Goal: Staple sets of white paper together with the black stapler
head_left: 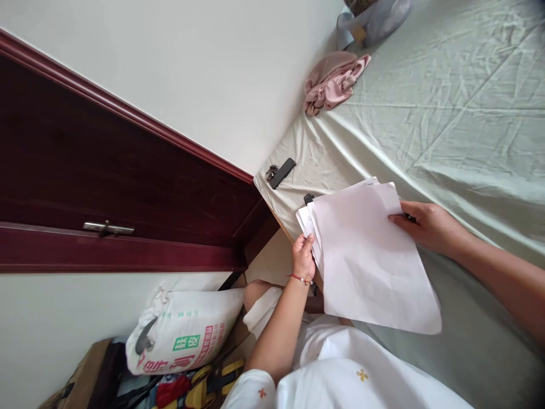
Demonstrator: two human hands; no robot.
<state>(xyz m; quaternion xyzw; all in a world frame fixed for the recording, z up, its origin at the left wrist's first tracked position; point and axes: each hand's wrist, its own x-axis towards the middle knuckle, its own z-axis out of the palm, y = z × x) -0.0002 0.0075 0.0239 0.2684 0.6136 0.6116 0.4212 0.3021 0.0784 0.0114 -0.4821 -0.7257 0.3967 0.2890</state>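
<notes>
A stack of white paper sheets is held up in front of my body, over the bed's edge. My left hand, with a red beaded bracelet at the wrist, pinches the left edges of several sheets. At the upper right edge, my right hand grips paper between thumb and fingers. Something small and black shows at its fingertips; its kind cannot be made out. The large top sheet looks blank and hangs slightly curved. A little print shows on the sheets beneath. Behind the stack's upper left corner sits a small black object.
A pale green sheet covers the bed. On it lie a black case-like object with keys and a pink cloth. A dark red door stands left. Below it are a white sack and a cardboard box.
</notes>
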